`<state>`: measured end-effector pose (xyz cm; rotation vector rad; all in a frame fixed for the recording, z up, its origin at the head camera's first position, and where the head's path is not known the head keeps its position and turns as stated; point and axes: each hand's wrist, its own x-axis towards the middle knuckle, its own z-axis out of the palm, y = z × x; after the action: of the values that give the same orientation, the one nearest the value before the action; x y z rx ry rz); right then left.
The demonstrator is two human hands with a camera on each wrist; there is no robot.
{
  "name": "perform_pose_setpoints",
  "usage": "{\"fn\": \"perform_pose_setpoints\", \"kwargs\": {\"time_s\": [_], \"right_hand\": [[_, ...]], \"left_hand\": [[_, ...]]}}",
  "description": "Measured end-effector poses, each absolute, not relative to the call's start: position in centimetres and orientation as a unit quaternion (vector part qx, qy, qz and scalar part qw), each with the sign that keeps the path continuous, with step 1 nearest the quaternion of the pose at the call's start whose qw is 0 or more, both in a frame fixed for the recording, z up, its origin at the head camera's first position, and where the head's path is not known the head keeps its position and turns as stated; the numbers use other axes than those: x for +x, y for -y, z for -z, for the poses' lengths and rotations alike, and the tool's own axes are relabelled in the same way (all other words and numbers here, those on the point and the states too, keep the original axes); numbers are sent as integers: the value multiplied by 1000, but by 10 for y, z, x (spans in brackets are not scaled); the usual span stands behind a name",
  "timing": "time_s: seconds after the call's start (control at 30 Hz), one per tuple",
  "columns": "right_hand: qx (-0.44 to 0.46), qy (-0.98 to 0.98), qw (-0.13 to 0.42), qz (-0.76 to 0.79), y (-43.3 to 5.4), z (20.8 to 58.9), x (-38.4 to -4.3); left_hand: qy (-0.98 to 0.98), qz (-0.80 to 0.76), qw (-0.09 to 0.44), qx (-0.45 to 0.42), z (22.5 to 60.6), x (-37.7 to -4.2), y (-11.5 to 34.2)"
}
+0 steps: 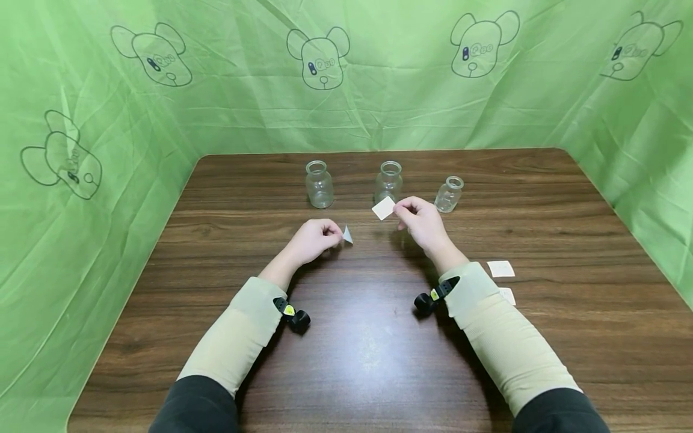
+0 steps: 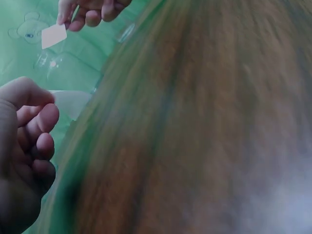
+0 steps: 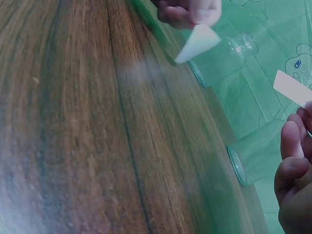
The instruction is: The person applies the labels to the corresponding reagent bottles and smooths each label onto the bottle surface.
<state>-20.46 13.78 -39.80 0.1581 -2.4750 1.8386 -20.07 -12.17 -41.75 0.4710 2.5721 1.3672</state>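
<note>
My right hand (image 1: 423, 225) pinches a square white paper label (image 1: 384, 208) by one corner, in front of the middle glass jar (image 1: 390, 182), whose lower part it overlaps in the head view. A curled piece of white paper (image 1: 348, 234) is pinched between the thumb and forefinger of my left hand (image 1: 316, 240), low over the table. In the right wrist view this curled paper (image 3: 198, 44) shows a bent, pointed shape. The left wrist view has the label (image 2: 53, 36) flat and almost square, with the right hand's fingertips at its edge.
To the left of the middle jar stands another glass jar (image 1: 319, 185), and a smaller one (image 1: 449, 195) is at the right. Two white paper pieces lie on the brown wooden table (image 1: 346, 361): one (image 1: 500, 269) beside the right forearm, another (image 1: 507, 295) partly hidden by it. Green sheeting (image 1: 373, 114) surrounds the table.
</note>
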Motion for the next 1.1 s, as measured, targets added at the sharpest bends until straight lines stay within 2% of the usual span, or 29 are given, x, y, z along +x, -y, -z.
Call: {"fn": "perform_pose_setpoints", "kwargs": {"time_s": [0.1, 0.47, 1.1], "right_hand": [[51, 803, 28, -593, -138, 398, -205], [49, 805, 23, -590, -133, 401, -209], [62, 819, 25, -570, -103, 401, -217]], "left_hand": [[-880, -434, 102, 166, 421, -200, 125], [-944, -295, 45, 143, 429, -198, 131], [-884, -451, -35, 118, 402, -202, 113]]}}
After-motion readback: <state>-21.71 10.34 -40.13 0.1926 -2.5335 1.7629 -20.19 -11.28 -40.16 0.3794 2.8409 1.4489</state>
